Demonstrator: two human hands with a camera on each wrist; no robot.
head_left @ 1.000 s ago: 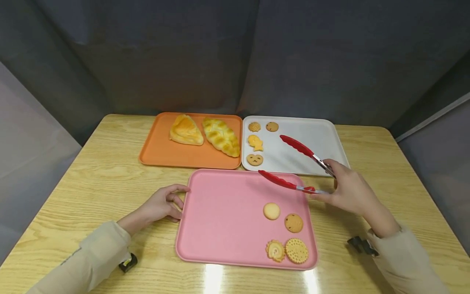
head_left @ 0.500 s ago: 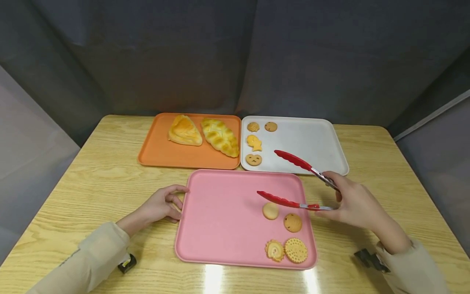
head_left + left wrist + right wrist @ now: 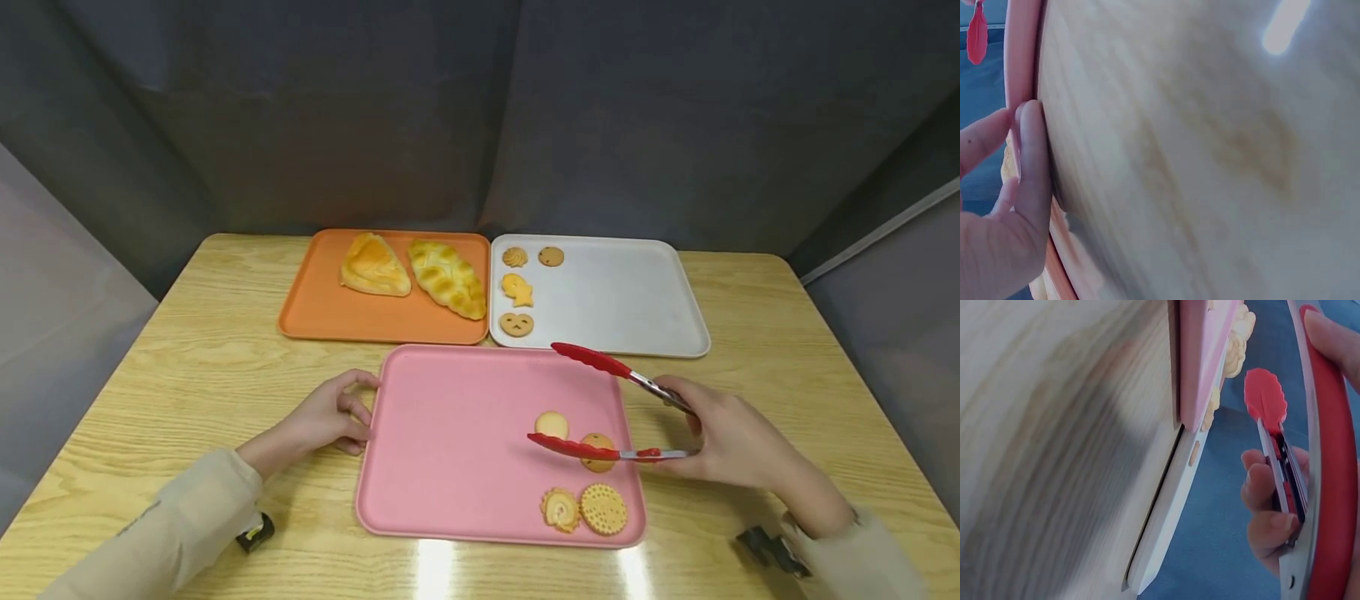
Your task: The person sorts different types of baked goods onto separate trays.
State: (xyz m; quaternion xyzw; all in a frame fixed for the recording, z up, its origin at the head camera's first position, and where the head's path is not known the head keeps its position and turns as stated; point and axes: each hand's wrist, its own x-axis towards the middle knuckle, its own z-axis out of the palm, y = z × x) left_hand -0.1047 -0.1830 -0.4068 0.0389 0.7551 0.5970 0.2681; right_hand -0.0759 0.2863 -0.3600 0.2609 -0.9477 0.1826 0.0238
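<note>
With its fingers and thumb, the right hand (image 3: 738,437) grips a pair of tongs (image 3: 592,360) with red scalloped tips and metal arms. The tong arms stand spread, with nothing between the tips. In the head view the lower tip overlaps a plain round cookie (image 3: 552,424) and a chocolate-dotted cookie (image 3: 597,463). Both lie on a large pink tray (image 3: 450,442). Nearer the front on that tray are a scalloped cookie (image 3: 561,509) and a round cookie with holes (image 3: 603,509). The left hand (image 3: 326,417) pinches the tray's left rim (image 3: 1022,56).
Behind, an orange tray (image 3: 330,317) bears a triangular pastry (image 3: 375,265) and a braided bread (image 3: 447,279). Beside it, a white tray (image 3: 615,292) holds a swirl cookie (image 3: 514,257), a round cookie (image 3: 551,257), a fish-shaped cookie (image 3: 517,290) and a face cookie (image 3: 517,324).
The right hand has brought the spread tongs from over the white tray's front edge toward the front, over the pink tray's right side. The left hand stays at the rim.
</note>
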